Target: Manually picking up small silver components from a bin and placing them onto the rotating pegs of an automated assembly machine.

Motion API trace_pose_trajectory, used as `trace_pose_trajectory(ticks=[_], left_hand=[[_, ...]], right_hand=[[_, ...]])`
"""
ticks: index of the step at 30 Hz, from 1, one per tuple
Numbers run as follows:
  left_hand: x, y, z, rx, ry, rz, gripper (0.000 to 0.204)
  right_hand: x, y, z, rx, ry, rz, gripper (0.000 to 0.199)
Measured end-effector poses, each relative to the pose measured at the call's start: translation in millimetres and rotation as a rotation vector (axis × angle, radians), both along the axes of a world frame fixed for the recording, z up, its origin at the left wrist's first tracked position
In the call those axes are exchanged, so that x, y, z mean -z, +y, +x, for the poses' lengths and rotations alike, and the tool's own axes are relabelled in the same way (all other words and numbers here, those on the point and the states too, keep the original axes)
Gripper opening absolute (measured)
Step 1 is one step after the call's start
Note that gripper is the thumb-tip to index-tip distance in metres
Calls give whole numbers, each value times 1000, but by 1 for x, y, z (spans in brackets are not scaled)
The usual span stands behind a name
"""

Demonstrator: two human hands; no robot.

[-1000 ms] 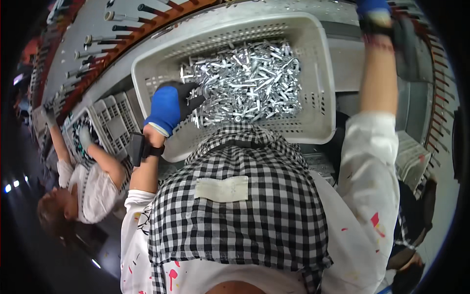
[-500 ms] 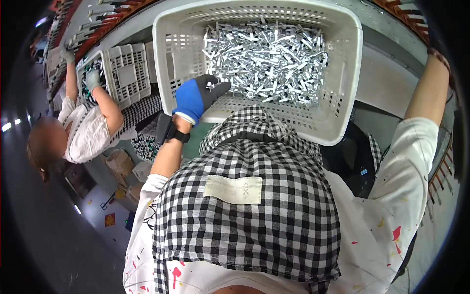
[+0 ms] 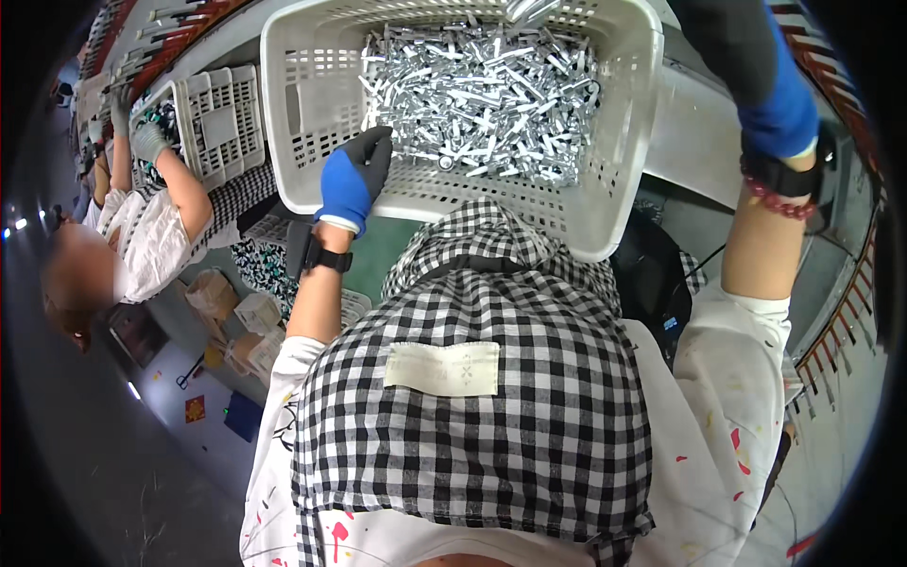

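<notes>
A pale grey perforated plastic crate (image 3: pixel 619 203) stands in front of me, its floor covered with small shiny metal parts (image 3: pixel 482 104). My left hand (image 3: pixel 354 180), in a blue glove with dark fingers, rests at the crate's near left wall. Its fingers are curled together, and whatever they may hold is hidden. My right hand (image 3: pixel 756 76), gloved alike, reaches beyond the crate's right side. The top edge of the picture cuts off its fingers. Several larger-looking metal parts (image 3: pixel 531 9) appear over the crate's far rim; what supports them does not show.
To the left, a co-worker (image 3: pixel 156 227) with gloved hands works at another pale crate (image 3: pixel 219 128) holding dark and green pieces. Rows of rods on orange-red racks (image 3: pixel 855 312) line the right side. A flat grey metal surface (image 3: pixel 694 132) lies right of my crate.
My right hand has come inward from the far right edge, its glove now in view. My left hand has curled its fingers; the shiny piece at them no longer shows. The view has shifted slightly.
</notes>
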State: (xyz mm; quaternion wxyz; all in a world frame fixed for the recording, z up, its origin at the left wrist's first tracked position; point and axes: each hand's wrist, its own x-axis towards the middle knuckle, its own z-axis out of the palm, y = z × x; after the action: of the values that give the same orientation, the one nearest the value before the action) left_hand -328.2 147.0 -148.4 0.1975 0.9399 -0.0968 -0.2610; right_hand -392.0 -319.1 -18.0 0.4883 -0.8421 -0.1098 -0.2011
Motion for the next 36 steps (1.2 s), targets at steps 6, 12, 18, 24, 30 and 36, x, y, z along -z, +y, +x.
trace_pose_trajectory(ticks=[6,12,18,24,30,36], left_hand=[[43,-158,-29,925,-160,-634,27],[157,-232,-52,1233,-104,64,20],[188,-223,-70,1459,-39,168,11],[202,-193,-82,1395,-130,253,15],[193,-181,-94,1109,-206,13,19],[218,-165,-107,1189,-161,254,23]], right_hand=[[71,-24,-35,-476,-154,1662,58],[55,-29,-136,446,185,-299,66],[55,-16,-197,698,472,697,44],[36,-83,-177,732,72,218,43],[69,-158,-15,471,-230,822,49],[-37,19,15,495,265,201,49]])
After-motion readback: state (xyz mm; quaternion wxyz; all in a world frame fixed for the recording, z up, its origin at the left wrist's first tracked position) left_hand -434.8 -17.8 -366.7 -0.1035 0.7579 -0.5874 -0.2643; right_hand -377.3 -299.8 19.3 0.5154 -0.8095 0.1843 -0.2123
